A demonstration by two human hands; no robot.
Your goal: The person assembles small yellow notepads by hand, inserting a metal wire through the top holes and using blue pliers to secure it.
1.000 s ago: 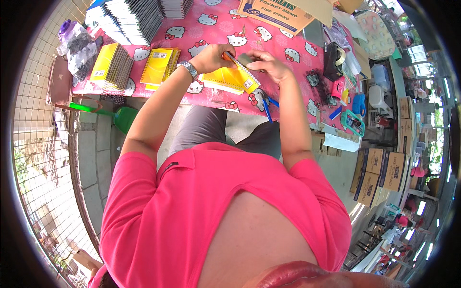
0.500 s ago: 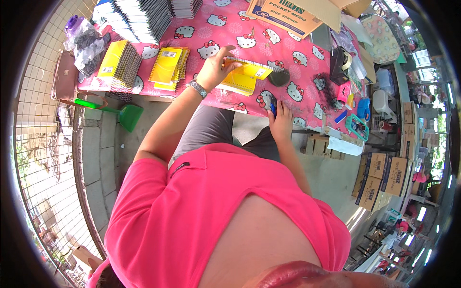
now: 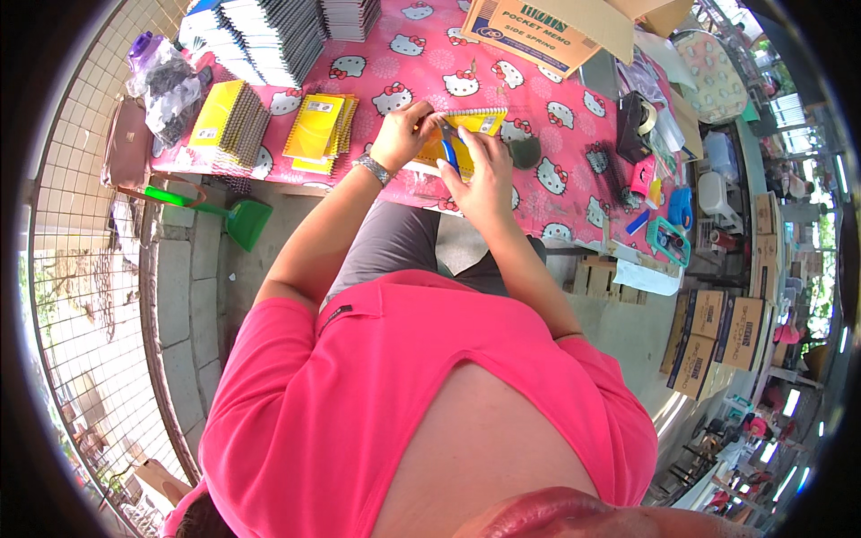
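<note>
A yellow spiral notebook (image 3: pixel 487 122) lies at the near edge of the table, its wire binding along the far side. My left hand (image 3: pixel 404 134) is closed on the left end of that binding, fingers pinched together. In my right hand (image 3: pixel 485 181) is a pair of blue-handled pliers (image 3: pixel 450 156), jaws pointing at the binding close to my left fingertips. Whether the jaws touch the wire I cannot tell. Just right of the notebook sits a dark rounded object (image 3: pixel 524 152). To the left lie a small pile of yellow notebooks (image 3: pixel 314 127) and a taller stack of them (image 3: pixel 215 112).
A pink patterned cloth (image 3: pixel 430 56) covers the table. Stacks of spiral books (image 3: pixel 260 40) stand far left, beside a plastic bag (image 3: pixel 170 103). An open carton (image 3: pixel 529 36) is at the back. Right are a tape dispenser (image 3: pixel 635 121), loose wire coils (image 3: pixel 610 175) and a green basket (image 3: pixel 668 240).
My right hand has lifted the blue-handled pliers from the table edge and brought them left to the binding. The notebook, tilted up before, now lies flatter.
</note>
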